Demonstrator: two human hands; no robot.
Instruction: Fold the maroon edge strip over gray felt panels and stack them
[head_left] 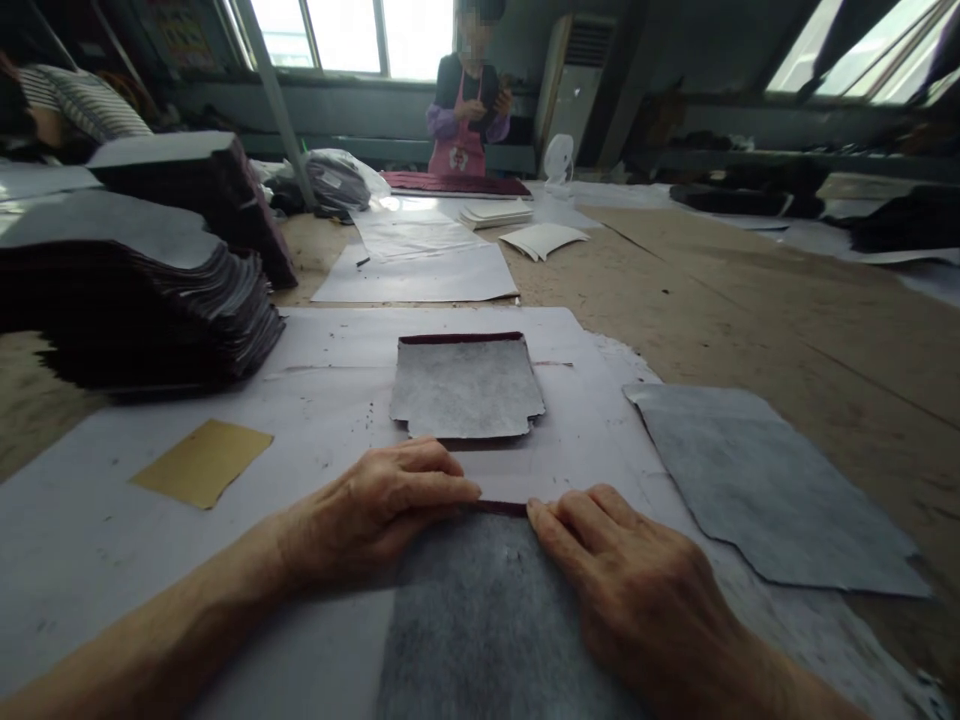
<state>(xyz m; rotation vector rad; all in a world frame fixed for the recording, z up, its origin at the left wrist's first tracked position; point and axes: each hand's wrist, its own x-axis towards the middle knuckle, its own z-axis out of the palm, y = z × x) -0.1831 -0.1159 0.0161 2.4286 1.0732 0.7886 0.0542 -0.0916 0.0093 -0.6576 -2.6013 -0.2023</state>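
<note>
A grey-backed material piece (480,610) lies on the white paper right in front of me. Along its far edge runs a narrow dark maroon strip (502,508), folded over onto the grey side. My left hand (397,500) is closed at the left end of this strip, its fingertips pressing on the fold. At the right end, my right hand (630,570) is closed with thumb and fingers pinching the same edge. Just beyond my hands rests a smaller-looking grey piece (469,385) with a maroon folded far edge and notched near corners.
Another grey piece (772,490) lies flat at right. A tan square (204,463) sits at left on the white paper (322,340). Tall stacks of dark sheets (165,300) stand at far left. Across the table are a person (466,100) and a clear plastic fan-shaped object (559,165).
</note>
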